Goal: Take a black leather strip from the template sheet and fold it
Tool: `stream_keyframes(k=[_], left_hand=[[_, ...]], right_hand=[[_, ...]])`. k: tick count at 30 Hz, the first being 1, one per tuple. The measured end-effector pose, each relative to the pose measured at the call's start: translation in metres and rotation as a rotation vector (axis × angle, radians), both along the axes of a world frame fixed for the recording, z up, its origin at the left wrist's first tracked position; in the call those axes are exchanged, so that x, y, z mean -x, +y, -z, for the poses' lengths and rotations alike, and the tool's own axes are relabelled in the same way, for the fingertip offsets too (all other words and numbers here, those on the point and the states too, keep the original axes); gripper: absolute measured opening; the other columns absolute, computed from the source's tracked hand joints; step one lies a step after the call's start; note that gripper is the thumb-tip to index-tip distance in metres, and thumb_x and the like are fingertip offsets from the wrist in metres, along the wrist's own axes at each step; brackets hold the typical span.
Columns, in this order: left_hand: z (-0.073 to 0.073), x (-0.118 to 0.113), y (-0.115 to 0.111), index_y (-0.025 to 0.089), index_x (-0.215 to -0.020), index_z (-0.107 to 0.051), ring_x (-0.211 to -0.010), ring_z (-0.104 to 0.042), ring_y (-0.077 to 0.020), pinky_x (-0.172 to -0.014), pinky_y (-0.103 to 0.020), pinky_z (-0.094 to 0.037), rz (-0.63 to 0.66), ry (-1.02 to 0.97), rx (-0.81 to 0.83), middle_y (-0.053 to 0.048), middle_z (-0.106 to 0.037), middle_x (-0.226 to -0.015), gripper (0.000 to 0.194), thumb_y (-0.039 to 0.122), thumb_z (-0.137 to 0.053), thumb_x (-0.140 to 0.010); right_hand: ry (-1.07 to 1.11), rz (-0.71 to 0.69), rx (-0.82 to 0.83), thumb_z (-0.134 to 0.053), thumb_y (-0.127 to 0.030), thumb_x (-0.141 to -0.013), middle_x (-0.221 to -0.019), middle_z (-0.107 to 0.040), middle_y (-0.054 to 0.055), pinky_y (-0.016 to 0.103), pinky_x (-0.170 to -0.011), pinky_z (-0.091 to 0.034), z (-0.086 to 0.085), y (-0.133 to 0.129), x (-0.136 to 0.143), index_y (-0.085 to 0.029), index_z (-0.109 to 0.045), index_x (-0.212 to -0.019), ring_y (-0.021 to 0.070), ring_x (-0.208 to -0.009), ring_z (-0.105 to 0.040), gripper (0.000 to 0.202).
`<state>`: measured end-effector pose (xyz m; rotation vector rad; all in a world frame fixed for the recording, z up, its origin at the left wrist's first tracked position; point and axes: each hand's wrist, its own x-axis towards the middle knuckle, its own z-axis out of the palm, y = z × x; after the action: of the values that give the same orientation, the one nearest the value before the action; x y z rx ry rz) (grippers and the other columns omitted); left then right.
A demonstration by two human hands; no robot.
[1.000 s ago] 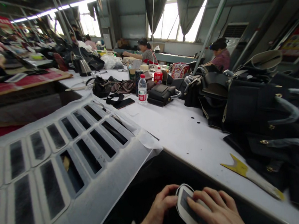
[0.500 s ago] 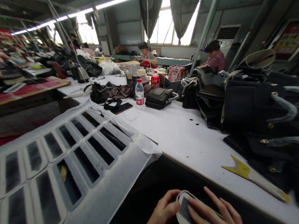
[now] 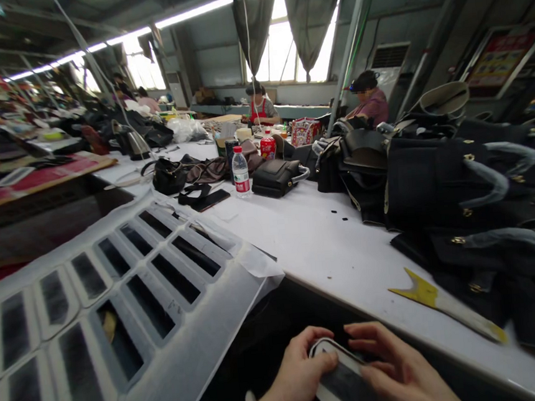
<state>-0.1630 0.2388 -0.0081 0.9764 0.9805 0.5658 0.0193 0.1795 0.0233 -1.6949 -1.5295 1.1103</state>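
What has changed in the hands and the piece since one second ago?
The right hand slid off the top of the white-edged dark piece to its right edge; the left hand brought its thumb onto the rim. Both hands still hold it. The yellow tool stayed put.

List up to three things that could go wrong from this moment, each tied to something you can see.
The dark piece with a white border is held by the left hand and right hand below the table edge, so a slip might drop it. The yellow-tipped tool lies near that edge and could be knocked off. The white sheet with slots overhangs and may slide.
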Motion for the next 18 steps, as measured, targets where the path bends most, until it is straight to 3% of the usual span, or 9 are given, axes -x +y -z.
stream_keyframes(k=[2,4,9,12,18], left_hand=[[0.002,-0.001,0.001,0.013,-0.111,-0.066,-0.091,-0.061,-0.023,-0.081,-0.033,-0.045,-0.003,-0.009,-0.02,-0.007,-0.069,-0.098,0.046,0.023,-0.066,-0.066],[0.005,-0.002,0.002,0.012,-0.111,-0.065,-0.09,-0.06,-0.0216,-0.08,-0.032,-0.044,-0.007,-0.021,-0.037,-0.007,-0.068,-0.097,0.046,0.023,-0.066,-0.066],[0.014,-0.002,0.004,0.013,-0.119,-0.06,-0.088,-0.062,-0.0198,-0.077,-0.03,-0.044,0.008,-0.052,-0.039,-0.007,-0.07,-0.098,0.052,0.018,-0.067,-0.068],[0.02,-0.003,0.003,0.015,-0.127,-0.054,-0.096,-0.065,-0.0226,-0.081,-0.031,-0.046,0.0,-0.096,-0.008,-0.01,-0.07,-0.111,0.062,0.016,-0.069,-0.067],[0.027,-0.004,-0.001,0.015,-0.133,-0.048,-0.112,-0.063,-0.0276,-0.093,-0.035,-0.048,-0.05,-0.117,-0.006,-0.015,-0.062,-0.129,0.069,0.018,-0.073,-0.069]], right_hand=[[-0.097,-0.02,0.009,-0.048,-0.033,-0.087,-0.103,-0.069,0.007,0.034,-0.08,-0.051,-0.013,0.013,0.005,-0.022,-0.065,-0.104,0.0231,-0.095,-0.065,0.027],[-0.306,-0.133,-0.03,-0.045,-0.027,-0.091,-0.088,-0.066,0.004,0.033,-0.073,-0.046,-0.017,0.023,0.011,-0.022,-0.067,-0.088,0.02,-0.081,-0.063,0.023],[-0.728,-0.371,-0.137,-0.045,-0.011,-0.089,-0.085,-0.063,0.005,0.033,-0.066,-0.037,-0.003,0.034,0.019,-0.019,-0.062,-0.077,0.0213,-0.078,-0.061,0.022],[-0.788,-0.404,-0.25,-0.048,-0.006,-0.085,-0.084,-0.063,0.006,0.033,-0.065,-0.038,0.009,0.034,0.018,-0.018,-0.061,-0.081,0.0227,-0.077,-0.063,0.018],[-0.805,-0.343,-0.364,-0.048,-0.004,-0.083,-0.078,-0.061,0.005,0.032,-0.062,-0.039,0.023,0.032,0.016,-0.018,-0.057,-0.078,0.0211,-0.07,-0.061,0.017]])
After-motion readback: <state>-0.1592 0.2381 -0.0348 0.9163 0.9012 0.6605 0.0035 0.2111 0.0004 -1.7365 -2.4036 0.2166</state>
